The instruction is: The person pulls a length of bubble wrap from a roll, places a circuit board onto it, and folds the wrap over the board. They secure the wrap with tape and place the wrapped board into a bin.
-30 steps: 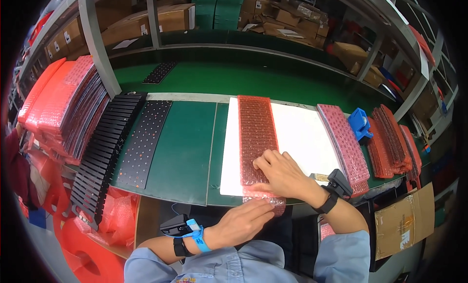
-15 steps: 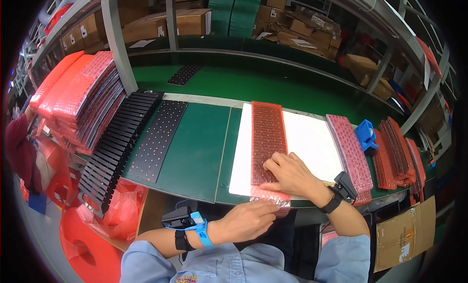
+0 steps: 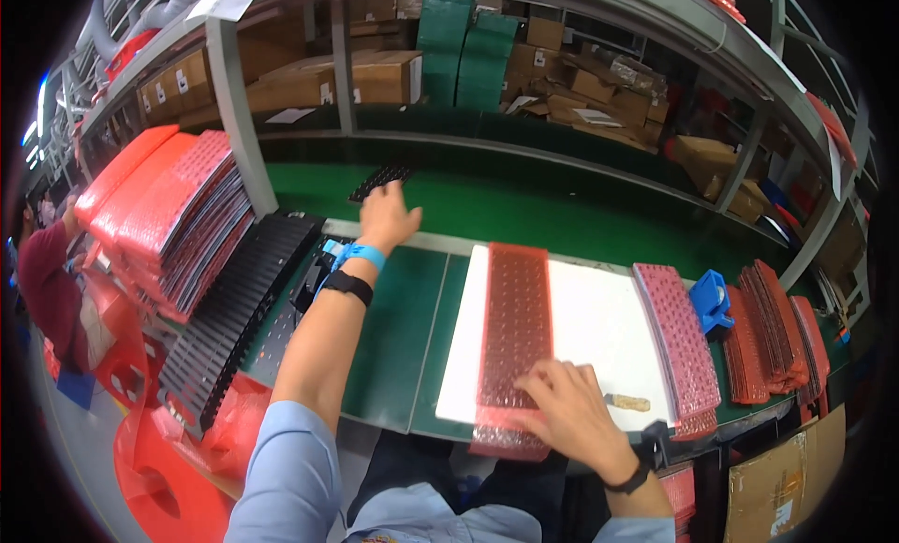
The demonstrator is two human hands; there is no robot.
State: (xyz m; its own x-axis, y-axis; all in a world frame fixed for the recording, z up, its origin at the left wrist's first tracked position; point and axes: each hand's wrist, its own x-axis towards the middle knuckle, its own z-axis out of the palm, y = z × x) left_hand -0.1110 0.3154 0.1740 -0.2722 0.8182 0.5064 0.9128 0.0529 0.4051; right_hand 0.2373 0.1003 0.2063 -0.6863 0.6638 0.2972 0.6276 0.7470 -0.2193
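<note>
My left hand (image 3: 389,217) is stretched out over the near edge of the green belt, fingers apart, by a black dotted board (image 3: 367,188). It partly covers that board; whether the fingertips touch it is hard to see. In front of me, a red bubble-wrap bag (image 3: 514,309) with a dark dotted board showing through it lies on a white sheet (image 3: 599,309). My right hand (image 3: 573,410) rests over the bag's near end, thumb apart from the bent fingers. Under my left forearm, another dotted board (image 3: 272,344) is mostly hidden.
A black slotted rack (image 3: 234,309) and a tall stack of red bubble-wrap packs (image 3: 169,206) stand left. To the right are a tan-handled tool (image 3: 629,403), pink bubble-wrap packs (image 3: 676,342), a blue tape dispenser (image 3: 711,300) and red packs (image 3: 773,328). A metal post (image 3: 239,122) rises beyond the rack.
My left hand has left the bag's near end and reached forward and left to the board on the belt. My right hand stays at the bag. The view has shifted.
</note>
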